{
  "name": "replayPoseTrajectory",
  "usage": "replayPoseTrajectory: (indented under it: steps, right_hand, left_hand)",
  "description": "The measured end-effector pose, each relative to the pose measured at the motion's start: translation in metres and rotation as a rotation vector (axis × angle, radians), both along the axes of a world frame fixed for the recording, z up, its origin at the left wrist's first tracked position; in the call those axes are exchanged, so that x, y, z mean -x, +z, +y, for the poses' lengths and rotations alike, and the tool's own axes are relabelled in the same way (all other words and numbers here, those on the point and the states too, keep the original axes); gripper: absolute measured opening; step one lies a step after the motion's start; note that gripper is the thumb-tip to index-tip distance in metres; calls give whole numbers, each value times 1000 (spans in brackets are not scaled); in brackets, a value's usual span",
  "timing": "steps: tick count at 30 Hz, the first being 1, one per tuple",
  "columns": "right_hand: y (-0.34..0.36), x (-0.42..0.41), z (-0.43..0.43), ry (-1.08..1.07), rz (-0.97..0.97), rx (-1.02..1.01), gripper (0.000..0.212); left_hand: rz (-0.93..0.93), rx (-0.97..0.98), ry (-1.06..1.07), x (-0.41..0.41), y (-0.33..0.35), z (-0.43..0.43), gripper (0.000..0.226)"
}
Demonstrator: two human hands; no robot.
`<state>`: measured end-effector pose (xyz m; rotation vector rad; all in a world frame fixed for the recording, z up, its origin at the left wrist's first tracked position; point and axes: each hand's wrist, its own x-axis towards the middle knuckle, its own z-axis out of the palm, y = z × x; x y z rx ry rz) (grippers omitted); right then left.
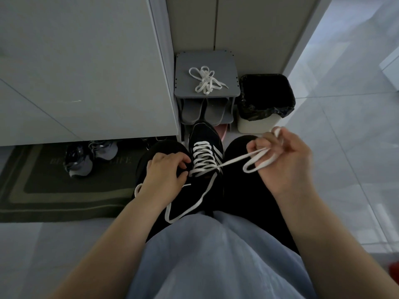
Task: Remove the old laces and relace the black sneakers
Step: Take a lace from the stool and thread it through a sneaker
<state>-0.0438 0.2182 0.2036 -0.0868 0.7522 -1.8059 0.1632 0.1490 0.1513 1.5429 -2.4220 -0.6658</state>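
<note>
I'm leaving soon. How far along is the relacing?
White lace already crisscrosses the black sneaker. Right hand pulls one end taut; left hand steadies the shoe. Left: top eyelets, tying. A lace bundle lies on the grey rack; no second black sneaker shows.

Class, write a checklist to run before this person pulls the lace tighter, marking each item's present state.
1. The left hand steadies the black sneaker: ok.
2. The right hand grips the lace: ok.
3. The lower crossings lie flat: ok.
4. The other lace end trails free over the lap: ok.
5. Top eyelets threaded: cannot tell.
</note>
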Motion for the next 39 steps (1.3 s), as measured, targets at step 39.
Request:
replayPoseTrajectory:
  steps: [39]
  right_hand:
    - [-54, -61, 11, 581, 1761, -440, 40]
  left_hand:
    - [85, -112, -326, 34, 16, -5, 26]
